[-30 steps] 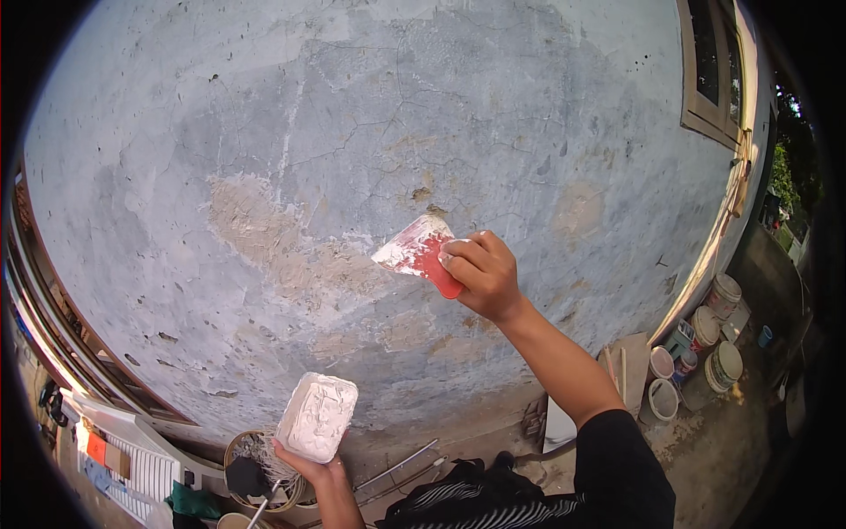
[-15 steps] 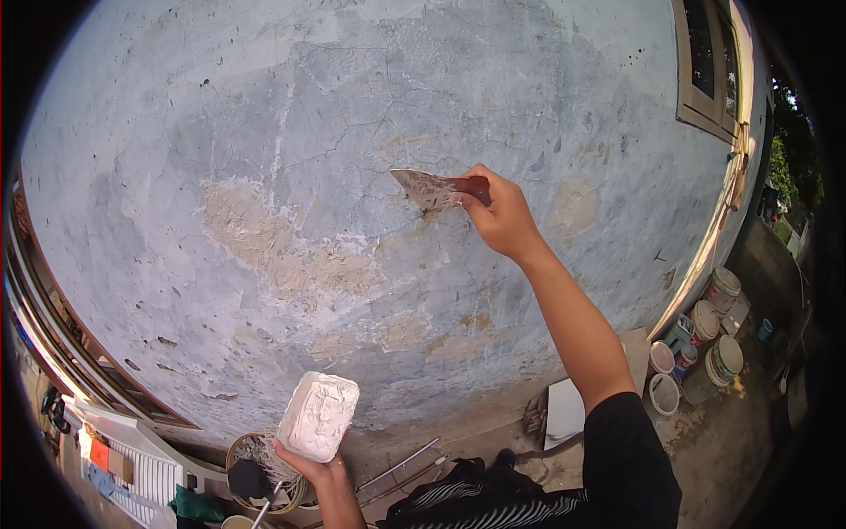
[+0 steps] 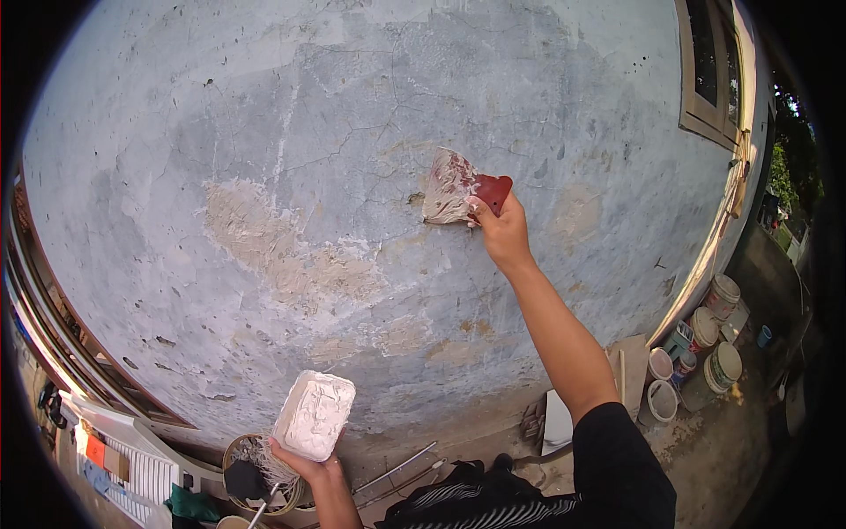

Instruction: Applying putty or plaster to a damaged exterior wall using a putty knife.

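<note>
In my right hand [image 3: 502, 231] is a putty knife [image 3: 451, 187] with a red handle, gripped by the handle. White putty smears cover the face of its wide blade, whose edge points left at the wall. Just left of the blade is a small damaged spot [image 3: 414, 199] on the cracked blue-grey wall [image 3: 352, 97]. Low down, my left hand [image 3: 310, 465] supports a white rectangular tub [image 3: 351, 392] from below, its fingers mostly hidden beneath it. The putty [image 3: 315, 418] in the tub is thick and uneven. A rough beige patch [image 3: 264, 238] spreads over the wall to the left.
Several paint buckets [image 3: 724, 363] stand on the ground at the right, near the wall's corner. A window frame [image 3: 707, 115] is at upper right. Below left are a round basket [image 3: 284, 501] with a mop-like bundle and a white slatted chair [image 3: 150, 458].
My right hand has turned the putty knife so its coated face now shows broadly, and the blade has shifted slightly right. The tub in my left hand has barely moved.
</note>
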Action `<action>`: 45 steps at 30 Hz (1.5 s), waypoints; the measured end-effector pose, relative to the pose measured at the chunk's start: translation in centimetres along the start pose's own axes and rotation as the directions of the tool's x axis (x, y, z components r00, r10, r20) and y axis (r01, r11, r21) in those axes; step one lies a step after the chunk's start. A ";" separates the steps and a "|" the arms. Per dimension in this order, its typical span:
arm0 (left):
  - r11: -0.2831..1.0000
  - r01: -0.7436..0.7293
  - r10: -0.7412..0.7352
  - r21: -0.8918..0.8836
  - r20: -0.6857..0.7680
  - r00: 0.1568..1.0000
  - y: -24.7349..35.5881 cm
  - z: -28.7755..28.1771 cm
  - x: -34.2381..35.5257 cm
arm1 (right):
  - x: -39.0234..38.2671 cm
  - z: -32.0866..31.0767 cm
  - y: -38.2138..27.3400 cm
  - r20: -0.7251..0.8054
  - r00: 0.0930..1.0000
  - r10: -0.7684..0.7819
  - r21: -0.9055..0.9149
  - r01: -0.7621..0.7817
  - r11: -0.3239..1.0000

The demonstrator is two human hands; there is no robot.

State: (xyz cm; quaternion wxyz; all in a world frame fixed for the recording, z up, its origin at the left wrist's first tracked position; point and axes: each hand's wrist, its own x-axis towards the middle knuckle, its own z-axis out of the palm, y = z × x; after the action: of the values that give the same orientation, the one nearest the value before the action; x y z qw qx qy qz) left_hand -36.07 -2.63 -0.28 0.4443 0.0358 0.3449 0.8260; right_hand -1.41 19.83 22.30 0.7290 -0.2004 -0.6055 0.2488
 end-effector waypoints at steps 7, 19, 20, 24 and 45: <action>1.000 0.005 -0.005 -0.011 -0.003 1.000 0.3 0.0 -0.2 | 0.1 -1.1 -1.5 0.077 0.996 -0.033 -0.086 0.040 0.995; 1.000 -0.013 0.013 0.002 -0.023 1.000 0.4 0.2 0.1 | -0.7 -0.6 -0.1 -0.023 0.999 0.025 -0.080 -0.027 0.996; 1.000 -0.010 0.010 0.010 -0.019 1.000 0.4 0.2 0.0 | -0.8 -0.7 -0.3 -0.051 0.998 0.025 -0.075 -0.029 0.997; 1.000 0.000 0.001 0.023 -0.023 1.000 0.0 0.2 0.4 | -1.5 0.0 0.4 -0.093 0.995 0.030 -0.027 -0.033 0.999; 1.000 -0.022 0.022 0.000 -0.033 0.999 0.7 -0.2 0.0 | -5.5 2.4 -2.1 0.404 0.686 -0.605 -0.523 0.716 0.462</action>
State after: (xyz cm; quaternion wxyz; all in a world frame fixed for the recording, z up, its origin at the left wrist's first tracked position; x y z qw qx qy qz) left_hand -36.65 -2.95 0.02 0.4293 0.0260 0.3517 0.8315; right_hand -4.30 14.79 19.72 0.5993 -0.1662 -0.7374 -0.2634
